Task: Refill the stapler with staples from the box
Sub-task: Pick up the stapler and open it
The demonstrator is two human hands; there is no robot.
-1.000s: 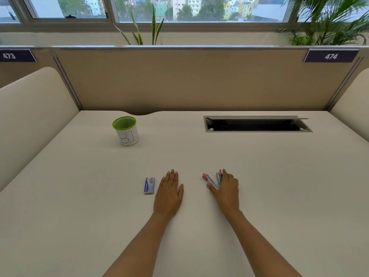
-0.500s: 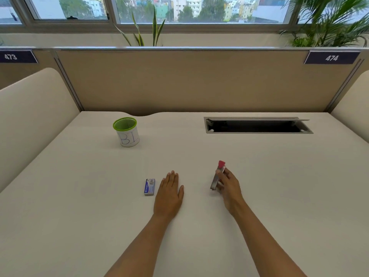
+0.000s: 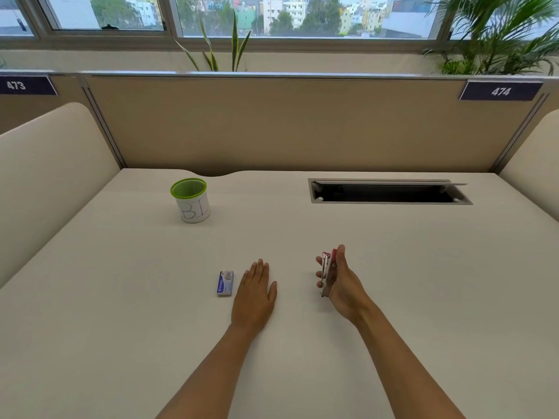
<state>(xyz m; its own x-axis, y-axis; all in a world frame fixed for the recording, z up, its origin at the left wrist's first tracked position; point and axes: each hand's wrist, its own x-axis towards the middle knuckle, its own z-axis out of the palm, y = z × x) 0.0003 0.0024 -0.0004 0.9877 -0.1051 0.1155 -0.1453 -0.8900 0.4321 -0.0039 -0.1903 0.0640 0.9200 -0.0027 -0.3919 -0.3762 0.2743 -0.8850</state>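
Observation:
My right hand (image 3: 343,284) grips a small red and silver stapler (image 3: 326,275) and holds it above the desk, its long side running away from me. The fingers wrap round its left side and the thumb lies along the top. Flat on the desk rests my left hand (image 3: 255,293), palm down with straight fingers. Just left of that hand lies a small blue box of staples (image 3: 225,283), a short gap away from the fingers.
A green mesh pen cup (image 3: 190,200) with a white label stands at the back left of the cream desk (image 3: 423,267). An open cable slot (image 3: 387,193) lies at the back right. Partition panels close off the back and both sides.
My right hand has picked the stapler up off the desk and turned it so it stands on edge in my grip. My left hand and the staple box have stayed put.

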